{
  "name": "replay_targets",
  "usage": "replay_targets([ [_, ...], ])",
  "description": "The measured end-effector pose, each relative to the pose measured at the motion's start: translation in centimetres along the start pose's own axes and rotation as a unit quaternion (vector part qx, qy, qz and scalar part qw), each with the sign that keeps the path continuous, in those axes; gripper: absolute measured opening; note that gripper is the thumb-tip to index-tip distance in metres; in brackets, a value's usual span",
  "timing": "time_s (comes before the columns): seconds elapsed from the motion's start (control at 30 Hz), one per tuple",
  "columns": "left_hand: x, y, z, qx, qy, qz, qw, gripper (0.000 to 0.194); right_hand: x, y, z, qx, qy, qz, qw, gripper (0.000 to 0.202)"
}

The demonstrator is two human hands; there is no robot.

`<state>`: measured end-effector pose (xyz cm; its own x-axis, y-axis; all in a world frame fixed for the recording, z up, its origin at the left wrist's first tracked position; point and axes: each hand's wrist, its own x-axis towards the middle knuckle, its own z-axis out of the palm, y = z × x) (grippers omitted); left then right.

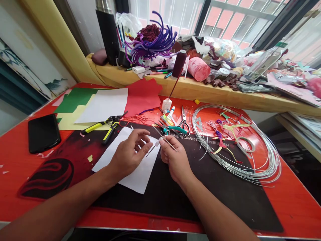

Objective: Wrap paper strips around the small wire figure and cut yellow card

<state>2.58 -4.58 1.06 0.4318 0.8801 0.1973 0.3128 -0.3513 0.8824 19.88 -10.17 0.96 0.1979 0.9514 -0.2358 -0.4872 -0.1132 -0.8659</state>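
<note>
Right-hand grip (176,155) together on a thin wire piece (157,143) — left-hand grip (129,152) apart, just beside.

From my remote post I am seeing daylight streaming through a window (203,16), where pale bars (240,12) are crossing a pink building (217,16). A yellow-draped ledge (220,95) is running beneath. At left, a yellow drape (60,36) is hanging beside a panel (37,53) showing painted hills; at right, a shelf (298,137) is holding papers (307,127). A red table (15,140) is filling the foreground.
</note>
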Motion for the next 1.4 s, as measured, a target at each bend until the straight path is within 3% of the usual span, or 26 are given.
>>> replay_targets([
  [0.13, 0.5, 0.13, 0.06, -0.132, -0.07, -0.096, 0.984, 0.038, -0.04, -0.17, -0.08, 0.008, -0.013, 0.008, 1.0, 0.039],
  [0.33, 0.99, 0.32, -0.07, -0.183, -0.139, -0.105, 0.967, 0.036, -0.25, -0.17, 0.03, 0.007, -0.029, 0.018, 0.999, 0.041],
  [0.87, 0.97, -0.05, -0.29, -0.192, -0.165, -0.095, 0.963, 0.035, -0.01, 0.11, 0.01, -0.012, -0.032, 0.012, 0.999, 0.043],
  [1.0, 0.91, 0.18, -0.27, -0.15, -0.144, -0.085, 0.974, 0.032, 0.03, 0.06, 0.05, -0.007, -0.031, 0.014, 0.999, 0.044],
  [1.2, 0.39, 0.6, 0.04, -0.007, -0.118, -0.033, 0.992, 0.028, -0.11, 0.06, 0.2, -0.003, -0.032, 0.022, 0.999, 0.042],
  [1.4, 0.37, 0.64, -0.01, -0.041, -0.139, -0.051, 0.988, 0.029, -0.1, 0.28, 0.11, -0.013, -0.043, 0.014, 0.999, 0.041],
])
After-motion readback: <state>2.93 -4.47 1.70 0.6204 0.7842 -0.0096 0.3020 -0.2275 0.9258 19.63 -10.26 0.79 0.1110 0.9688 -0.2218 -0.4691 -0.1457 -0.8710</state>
